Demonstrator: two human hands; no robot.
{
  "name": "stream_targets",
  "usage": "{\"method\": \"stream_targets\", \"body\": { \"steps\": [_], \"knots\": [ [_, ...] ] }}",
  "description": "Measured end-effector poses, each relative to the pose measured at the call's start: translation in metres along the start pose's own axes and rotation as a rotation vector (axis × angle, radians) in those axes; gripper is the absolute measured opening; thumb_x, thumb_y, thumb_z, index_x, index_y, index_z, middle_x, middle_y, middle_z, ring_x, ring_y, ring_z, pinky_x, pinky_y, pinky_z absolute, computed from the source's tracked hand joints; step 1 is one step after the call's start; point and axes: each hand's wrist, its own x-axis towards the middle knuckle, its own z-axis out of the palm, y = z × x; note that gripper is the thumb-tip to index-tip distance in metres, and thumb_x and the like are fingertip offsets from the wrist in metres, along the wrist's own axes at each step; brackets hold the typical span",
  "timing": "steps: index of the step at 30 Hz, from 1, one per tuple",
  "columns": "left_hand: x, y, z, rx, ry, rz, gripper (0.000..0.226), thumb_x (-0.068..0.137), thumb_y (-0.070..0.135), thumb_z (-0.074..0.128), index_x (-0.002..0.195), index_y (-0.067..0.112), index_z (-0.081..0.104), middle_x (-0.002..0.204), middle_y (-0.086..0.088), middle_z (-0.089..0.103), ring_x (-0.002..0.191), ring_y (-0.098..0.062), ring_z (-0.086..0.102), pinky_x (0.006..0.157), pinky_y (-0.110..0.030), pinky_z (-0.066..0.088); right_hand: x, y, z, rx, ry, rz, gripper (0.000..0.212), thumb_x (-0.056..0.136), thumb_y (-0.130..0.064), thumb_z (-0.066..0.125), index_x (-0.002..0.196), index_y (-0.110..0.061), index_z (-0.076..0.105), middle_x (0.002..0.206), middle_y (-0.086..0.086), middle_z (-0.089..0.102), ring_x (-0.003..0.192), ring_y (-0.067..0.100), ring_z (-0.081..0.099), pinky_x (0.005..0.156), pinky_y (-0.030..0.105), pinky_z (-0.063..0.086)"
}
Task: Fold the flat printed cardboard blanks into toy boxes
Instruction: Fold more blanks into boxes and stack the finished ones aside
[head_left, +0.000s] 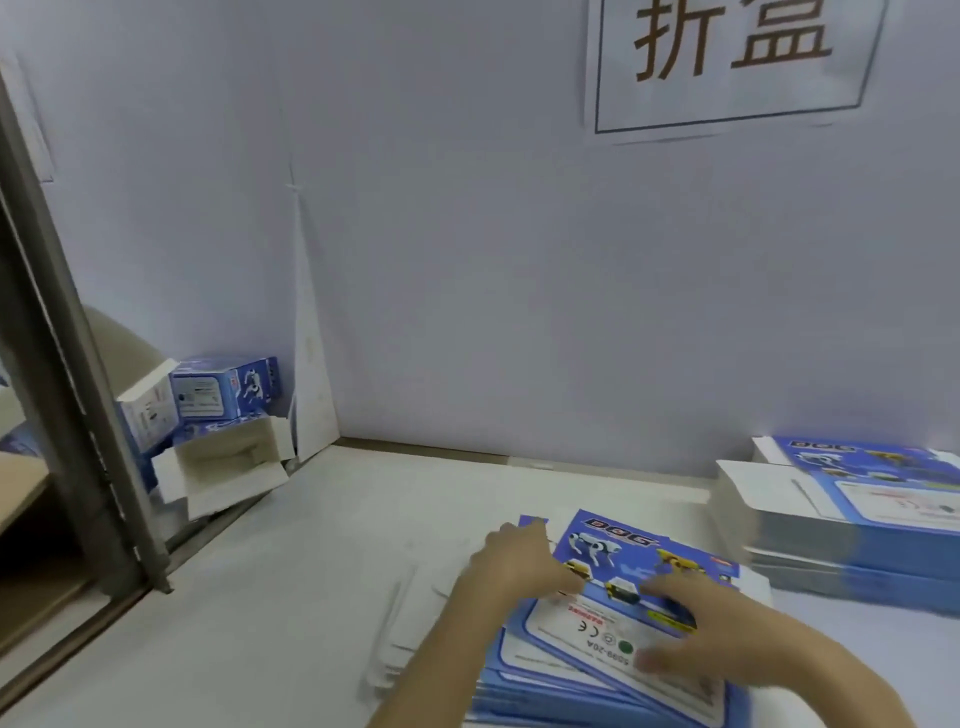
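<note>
A small pile of flat blue-and-white printed blanks (613, 639) with a robot-dog picture lies on the white table in front of me. My left hand (511, 564) is at the top blank's left edge, fingers curled on that edge. My right hand (696, 623) rests flat on the top blank, fingers spread and blurred. Folded blue boxes (223, 389) stand stacked at the far left corner, with an open white-lined box (223, 467) tipped below them.
A tall stack of more flat blanks (852, 514) sits at the right against the white wall. A grey metal post (78, 374) runs along the table's left edge (104, 623). A paper sign with two characters (732, 57) hangs on the wall.
</note>
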Motion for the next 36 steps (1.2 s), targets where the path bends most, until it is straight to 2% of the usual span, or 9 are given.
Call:
{"method": "stream_targets", "body": {
  "steps": [5, 10, 16, 19, 23, 27, 30, 33, 36],
  "knots": [
    [0.010, -0.007, 0.014, 0.106, 0.127, -0.137, 0.106, 0.075, 0.078, 0.052, 0.152, 0.016, 0.013, 0.154, -0.012, 0.025, 0.141, -0.029, 0.024, 0.112, -0.053, 0.019, 0.003, -0.009, 0.013, -0.205, -0.075, -0.010, 0.115, 0.062, -0.067, 0.075, 0.150, -0.046, 0.005, 0.159, -0.003, 0.000, 0.148, 0.024, 0.002, 0.117, 0.046, 0.017],
    [0.010, -0.018, 0.007, 0.162, 0.101, -0.076, 0.085, 0.082, 0.074, 0.047, 0.146, 0.021, 0.028, 0.149, -0.008, 0.030, 0.137, -0.026, 0.030, 0.109, -0.046, 0.027, -0.010, -0.019, 0.004, -0.244, -0.099, -0.026, 0.099, 0.068, -0.048, 0.080, 0.148, -0.043, 0.022, 0.152, -0.009, 0.025, 0.140, 0.018, 0.027, 0.108, 0.038, 0.034],
    [-0.006, -0.038, -0.031, 0.113, -0.039, -0.056, 0.071, 0.091, 0.056, 0.052, 0.148, 0.019, 0.031, 0.154, -0.002, 0.032, 0.137, -0.020, 0.035, 0.108, -0.034, 0.032, -0.028, -0.019, -0.013, -0.234, -0.107, -0.043, 0.061, 0.074, -0.034, 0.072, 0.132, -0.039, 0.053, 0.120, -0.011, 0.053, 0.101, 0.010, 0.052, 0.078, 0.023, 0.046],
    [-0.018, -0.042, -0.045, 0.041, 0.004, -0.021, 0.066, 0.093, 0.054, 0.050, 0.147, 0.019, 0.034, 0.154, 0.000, 0.034, 0.137, -0.017, 0.036, 0.110, -0.032, 0.029, -0.037, -0.026, -0.017, -0.194, 0.048, -0.155, 0.041, 0.079, -0.016, 0.055, 0.117, -0.026, 0.065, 0.109, -0.004, 0.065, 0.092, 0.014, 0.057, 0.074, 0.026, 0.048],
    [-0.033, -0.042, -0.059, -0.183, 0.158, 0.061, 0.062, 0.093, 0.049, 0.054, 0.145, 0.020, 0.038, 0.149, -0.003, 0.041, 0.131, -0.016, 0.043, 0.097, -0.026, 0.035, -0.050, -0.039, -0.028, -0.220, 0.371, -0.232, 0.051, 0.087, -0.002, 0.043, 0.119, -0.034, 0.066, 0.120, -0.007, 0.064, 0.106, 0.019, 0.060, 0.088, 0.033, 0.052],
    [-0.043, -0.045, -0.075, -0.324, 0.296, 0.148, 0.054, 0.090, 0.051, 0.056, 0.137, 0.028, 0.048, 0.137, 0.003, 0.051, 0.111, -0.009, 0.050, 0.084, -0.022, 0.039, -0.063, -0.044, -0.044, -0.393, 0.682, -0.491, 0.051, 0.089, 0.002, 0.057, 0.114, -0.040, 0.068, 0.115, -0.016, 0.069, 0.108, 0.013, 0.061, 0.105, 0.027, 0.039],
    [-0.042, -0.044, -0.076, -0.444, 0.339, 0.178, 0.051, 0.089, 0.049, 0.059, 0.135, 0.029, 0.049, 0.136, 0.001, 0.053, 0.113, -0.009, 0.050, 0.091, -0.026, 0.037, -0.061, -0.040, -0.045, -0.379, 0.988, -0.685, 0.041, 0.063, 0.014, 0.080, 0.082, -0.023, 0.078, 0.100, -0.006, 0.075, 0.107, 0.026, 0.067, 0.104, 0.054, 0.034],
    [-0.041, -0.035, -0.068, -0.554, 0.253, 0.167, 0.051, 0.080, 0.065, 0.054, 0.119, 0.033, 0.051, 0.121, 0.011, 0.065, 0.109, -0.005, 0.061, 0.080, -0.022, 0.041, -0.050, -0.032, -0.039, -0.302, 1.135, -0.885, 0.007, 0.073, -0.006, 0.076, 0.072, -0.013, 0.076, 0.106, -0.001, 0.071, 0.117, 0.029, 0.057, 0.102, 0.056, 0.038],
    [-0.045, -0.029, -0.067, -0.754, 0.055, 0.207, 0.055, 0.069, 0.070, 0.050, 0.106, 0.031, 0.060, 0.088, 0.017, 0.074, 0.079, 0.000, 0.070, 0.075, -0.024, 0.049, -0.044, -0.026, -0.037, -0.194, 1.205, -0.938, 0.035, 0.089, -0.032, 0.057, 0.071, -0.007, 0.073, 0.111, -0.002, 0.063, 0.121, 0.020, 0.052, 0.108, 0.033, 0.040]
  ]
}}
